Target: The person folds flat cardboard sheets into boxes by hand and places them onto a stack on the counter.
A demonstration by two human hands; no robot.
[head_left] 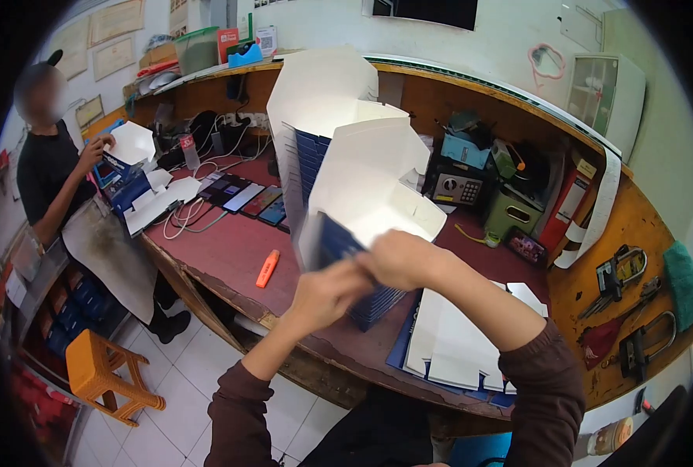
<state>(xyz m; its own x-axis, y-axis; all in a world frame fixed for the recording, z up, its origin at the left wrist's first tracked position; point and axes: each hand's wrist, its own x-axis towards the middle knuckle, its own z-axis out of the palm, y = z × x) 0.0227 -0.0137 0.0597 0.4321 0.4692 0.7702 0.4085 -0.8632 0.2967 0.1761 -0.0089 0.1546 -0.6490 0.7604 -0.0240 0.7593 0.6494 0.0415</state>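
My left hand (327, 294) and my right hand (401, 259) meet at the near edge of a blue-and-white cardboard box (335, 241), both closed on it; the fingers are slightly blurred. The box's white inside faces up. It stands against a stack of nested open boxes (378, 171) with raised white flaps. Behind rises another nested stack (315, 93). Flat white-and-blue cardboard sheets (455, 342) lie to the right, under my right forearm. An orange highlighter (268, 268) lies on the red desk top (230, 249), left of my hands.
Several phones (241, 196) and white cables lie at the back left. A co-worker (47, 156) holds a similar box at far left. A safe (455, 185), a green box (510, 214) and padlocks (634, 350) are at right. An orange stool (101, 366) stands on the floor.
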